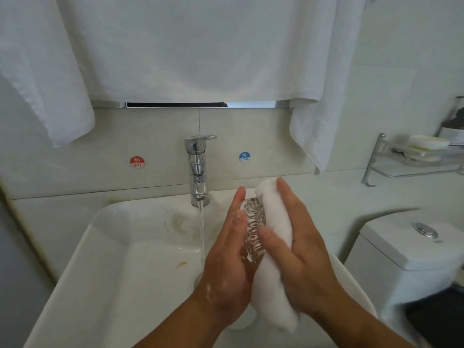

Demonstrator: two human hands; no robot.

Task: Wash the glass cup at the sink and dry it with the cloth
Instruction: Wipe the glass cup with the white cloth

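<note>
Glass cup (252,229) gripped between left hand (226,262) fingers and cloth (275,249)-wrapped right hand (301,249).

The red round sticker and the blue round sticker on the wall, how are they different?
The red round sticker sits left of the chrome tap; the blue round sticker sits right of it. The red one reads HOT; the blue one reads COLD. The red one sits slightly lower in the picture than the blue one. Both are small circles stuck on the pale wall tile behind the white sink.
</note>
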